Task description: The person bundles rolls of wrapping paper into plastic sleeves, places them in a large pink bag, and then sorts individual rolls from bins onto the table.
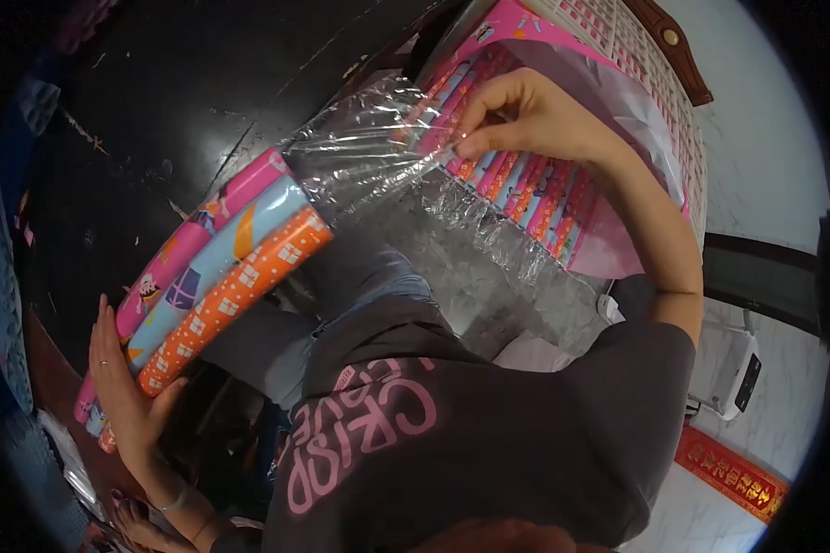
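Three gift-wrap rolls lie side by side: a pink roll (171, 253), a light blue roll (214, 261) and an orange roll (240, 295) with white dots and gift prints. My left hand (129, 392) is closed around their lower end, thumb on the orange one. Clear plastic film (355, 152) stretches from the rolls' upper end. Its far edge is pinched between the thumb and fingers of my right hand (535, 120). Just below and beyond that hand, many more wrapped rolls (526, 198) lie stacked in a pink-lined container.
The rolls rest over a dark, scuffed tabletop (203, 101). A white lattice crate (609, 37) stands at the upper right. Grey floor (498, 267) shows between table and crate. A white box-like device (738, 373) and a red banner (733, 475) are at the right.
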`<state>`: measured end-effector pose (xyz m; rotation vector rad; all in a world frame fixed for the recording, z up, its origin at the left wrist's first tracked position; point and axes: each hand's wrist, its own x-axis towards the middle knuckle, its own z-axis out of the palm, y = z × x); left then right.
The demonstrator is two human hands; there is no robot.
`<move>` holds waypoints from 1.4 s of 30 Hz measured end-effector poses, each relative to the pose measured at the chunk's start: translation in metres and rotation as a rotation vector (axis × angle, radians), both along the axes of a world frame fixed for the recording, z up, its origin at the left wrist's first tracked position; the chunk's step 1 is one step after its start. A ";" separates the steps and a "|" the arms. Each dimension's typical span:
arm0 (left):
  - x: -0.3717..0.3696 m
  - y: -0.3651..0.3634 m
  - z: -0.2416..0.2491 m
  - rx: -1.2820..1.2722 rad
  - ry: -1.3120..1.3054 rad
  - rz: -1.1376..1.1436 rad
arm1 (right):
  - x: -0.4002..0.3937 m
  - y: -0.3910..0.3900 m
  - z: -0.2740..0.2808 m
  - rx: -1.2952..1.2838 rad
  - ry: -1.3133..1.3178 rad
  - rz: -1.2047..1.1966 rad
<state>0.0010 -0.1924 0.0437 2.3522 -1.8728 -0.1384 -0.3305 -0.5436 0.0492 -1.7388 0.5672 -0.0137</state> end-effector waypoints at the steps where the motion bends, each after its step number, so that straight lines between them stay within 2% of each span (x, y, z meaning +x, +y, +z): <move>1: -0.005 -0.003 0.004 0.022 -0.009 -0.027 | -0.006 -0.001 0.004 0.002 0.067 0.099; 4: -0.018 -0.007 0.011 0.045 -0.072 -0.063 | -0.019 -0.025 0.014 -0.096 0.306 0.440; 5: -0.018 -0.007 0.013 0.049 -0.082 -0.074 | -0.017 -0.035 0.021 -0.108 0.323 0.400; 7: -0.018 -0.006 0.017 0.050 -0.076 -0.069 | 0.002 -0.051 0.007 -0.139 0.074 0.141; 8: -0.018 -0.006 0.018 0.036 -0.066 -0.075 | 0.020 -0.053 0.007 -0.237 0.046 0.233; 10: -0.020 -0.006 0.021 0.021 -0.087 -0.058 | 0.056 -0.035 0.012 -0.084 0.253 0.281; 14: -0.021 -0.005 0.027 0.026 -0.057 -0.105 | 0.113 -0.015 -0.028 0.299 0.520 0.882; 17: -0.030 -0.003 0.033 0.074 -0.031 -0.071 | 0.124 0.009 -0.043 0.441 0.523 1.030; 19: -0.037 0.002 0.034 0.012 -0.219 -0.056 | 0.127 0.020 -0.044 0.316 0.558 1.023; 20: -0.046 0.009 0.033 -0.057 -0.220 -0.051 | 0.125 0.028 -0.032 0.226 0.581 1.005; 22: -0.070 0.033 0.022 -0.227 0.126 -0.193 | 0.106 0.030 -0.026 0.421 0.502 0.838; 24: -0.086 0.048 -0.015 -0.256 0.723 -0.350 | 0.086 0.029 -0.033 0.262 0.475 0.759; 26: -0.126 0.042 -0.051 -0.208 1.574 0.154 | 0.061 0.025 -0.039 0.216 0.441 0.740; 28: -0.135 0.032 -0.096 -0.549 2.000 0.349 | 0.033 0.031 -0.037 0.238 0.385 0.669; 30: -0.136 0.010 -0.102 -0.958 2.294 0.346 | 0.001 0.041 -0.029 0.216 0.398 0.540; 32: -0.139 -0.015 -0.093 -1.007 2.332 0.397 | -0.046 0.037 -0.047 0.147 0.484 0.424; 34: -0.150 -0.038 -0.092 -1.037 2.198 0.589 | -0.112 0.036 -0.095 0.062 0.167 0.370; 35: -0.159 -0.049 -0.092 -0.934 2.247 0.570 | -0.140 0.045 -0.097 0.223 0.361 0.178; 37: -0.189 -0.070 -0.115 -0.744 2.277 0.570 | -0.207 0.072 -0.145 0.234 0.226 -0.032; 38: -0.209 -0.085 -0.107 -0.633 2.277 0.510 | -0.236 0.085 -0.162 0.265 0.304 -0.076; 39: -0.226 -0.095 -0.121 -0.519 2.291 0.454 | -0.265 0.103 -0.178 0.298 0.386 -0.128; 41: -0.261 -0.118 -0.149 -0.271 2.315 0.311 | -0.322 0.162 -0.240 0.476 0.328 -0.411; 42: -0.278 -0.129 -0.166 -0.107 2.320 0.271 | -0.355 0.194 -0.279 0.534 0.254 -0.398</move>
